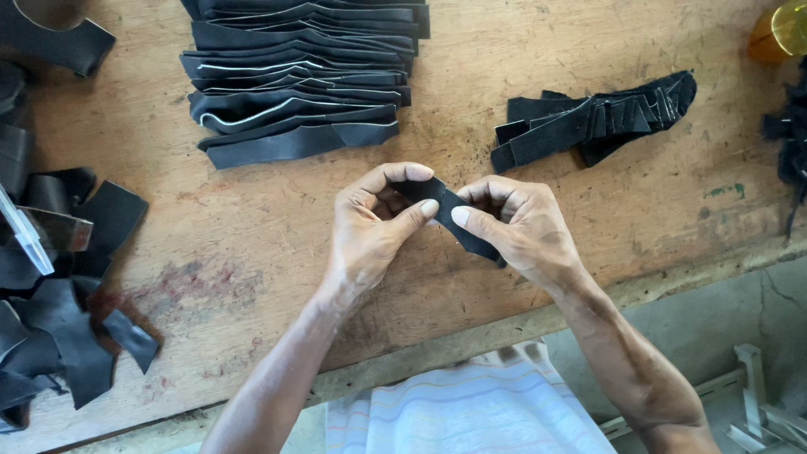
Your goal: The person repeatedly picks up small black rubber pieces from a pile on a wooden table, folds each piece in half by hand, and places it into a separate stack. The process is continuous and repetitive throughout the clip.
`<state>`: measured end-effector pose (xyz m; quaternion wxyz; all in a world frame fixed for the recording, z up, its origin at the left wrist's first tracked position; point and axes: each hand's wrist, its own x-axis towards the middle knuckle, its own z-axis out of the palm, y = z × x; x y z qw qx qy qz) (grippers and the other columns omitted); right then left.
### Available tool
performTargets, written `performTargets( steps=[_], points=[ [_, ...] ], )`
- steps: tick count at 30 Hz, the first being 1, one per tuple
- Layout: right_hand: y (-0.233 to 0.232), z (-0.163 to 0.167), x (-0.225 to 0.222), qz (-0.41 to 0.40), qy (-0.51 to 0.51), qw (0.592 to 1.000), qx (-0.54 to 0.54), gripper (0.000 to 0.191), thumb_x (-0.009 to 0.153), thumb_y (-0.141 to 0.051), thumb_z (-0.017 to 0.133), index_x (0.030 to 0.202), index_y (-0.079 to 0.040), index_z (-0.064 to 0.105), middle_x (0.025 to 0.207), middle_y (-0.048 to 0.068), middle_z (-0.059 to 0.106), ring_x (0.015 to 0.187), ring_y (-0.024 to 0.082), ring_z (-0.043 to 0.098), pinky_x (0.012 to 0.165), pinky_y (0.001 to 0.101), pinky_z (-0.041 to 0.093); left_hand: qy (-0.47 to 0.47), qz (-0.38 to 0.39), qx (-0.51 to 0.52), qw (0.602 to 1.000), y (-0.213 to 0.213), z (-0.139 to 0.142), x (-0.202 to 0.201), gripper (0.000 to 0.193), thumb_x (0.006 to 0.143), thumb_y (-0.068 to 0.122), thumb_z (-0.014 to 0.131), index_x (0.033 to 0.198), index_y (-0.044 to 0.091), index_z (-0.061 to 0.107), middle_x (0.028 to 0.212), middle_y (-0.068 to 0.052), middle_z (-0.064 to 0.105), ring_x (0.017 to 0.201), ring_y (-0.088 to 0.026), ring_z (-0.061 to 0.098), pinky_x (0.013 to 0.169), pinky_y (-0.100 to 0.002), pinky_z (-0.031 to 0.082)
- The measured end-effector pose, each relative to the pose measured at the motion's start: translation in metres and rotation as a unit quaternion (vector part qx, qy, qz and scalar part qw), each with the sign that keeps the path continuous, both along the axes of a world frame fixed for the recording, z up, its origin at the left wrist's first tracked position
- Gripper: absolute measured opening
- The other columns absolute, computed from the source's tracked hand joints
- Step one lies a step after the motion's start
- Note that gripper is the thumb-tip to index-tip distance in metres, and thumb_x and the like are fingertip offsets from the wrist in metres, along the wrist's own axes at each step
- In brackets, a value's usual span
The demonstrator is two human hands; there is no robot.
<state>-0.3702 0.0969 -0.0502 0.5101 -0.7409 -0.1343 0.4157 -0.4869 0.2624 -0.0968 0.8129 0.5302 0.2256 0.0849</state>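
A small black rubber strip is held between both hands just above the wooden table. My left hand pinches its upper end between thumb and fingers. My right hand grips the lower end, thumb pressed on top near the left thumb. The strip runs diagonally from upper left to lower right, partly hidden by my fingers.
A stack of long black rubber strips lies at the back. A row of short folded pieces sits at the right. Loose black scraps cover the left edge. An orange object is at the far right corner.
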Motion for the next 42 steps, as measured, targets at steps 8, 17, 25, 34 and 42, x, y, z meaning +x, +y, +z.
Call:
performTargets(
  steps=[8,17,25,34,42],
  points=[
    [0.003,-0.005,-0.001,-0.008,-0.003,0.999,0.036,0.021,0.094,-0.011,0.073,0.11,0.002,0.074,0.089,0.003,0.074,0.073,0.004,0.064,0.061,0.0175,0.053,-0.014,0.026,-0.037,0.999,0.001,-0.001,0.001,0.029,0.09,-0.004,0.077,0.117,0.003,0.07,0.102,-0.003,0.073,0.088,-0.009,0.066,0.08,-0.025,0.059],
    [0.007,-0.006,-0.005,-0.019,-0.048,0.999,0.018,0.018,0.094,-0.013,0.072,0.107,-0.001,0.076,0.081,0.004,0.075,0.067,0.004,0.065,0.054,0.0182,0.051,-0.024,0.048,-0.068,0.996,-0.003,-0.005,0.001,0.028,0.089,-0.004,0.078,0.115,0.003,0.069,0.1,-0.003,0.073,0.087,-0.009,0.067,0.081,-0.024,0.059],
    [0.014,-0.011,-0.01,-0.056,-0.042,0.996,0.049,0.017,0.097,-0.012,0.071,0.106,0.001,0.074,0.079,0.006,0.075,0.065,0.006,0.067,0.053,0.0183,0.051,-0.019,0.06,-0.08,0.995,-0.001,-0.005,0.004,0.029,0.09,-0.004,0.077,0.117,0.002,0.069,0.1,-0.004,0.074,0.087,-0.009,0.067,0.082,-0.024,0.06],
    [0.01,-0.015,-0.005,-0.052,-0.017,0.995,0.078,0.018,0.096,-0.011,0.07,0.107,0.003,0.072,0.083,0.009,0.076,0.068,0.008,0.07,0.06,0.0215,0.059,-0.015,0.042,-0.042,0.998,-0.002,0.001,0.002,0.028,0.091,-0.003,0.075,0.118,0.003,0.069,0.099,-0.003,0.073,0.086,-0.009,0.069,0.081,-0.024,0.061],
    [0.009,-0.014,-0.004,-0.057,0.006,0.994,0.093,0.018,0.097,-0.011,0.07,0.106,0.004,0.072,0.084,0.01,0.076,0.068,0.009,0.069,0.062,0.0224,0.06,-0.011,0.04,-0.039,0.998,-0.002,0.003,0.003,0.026,0.092,-0.003,0.075,0.118,0.003,0.07,0.101,-0.003,0.073,0.088,-0.009,0.068,0.082,-0.024,0.061]
  ],
)
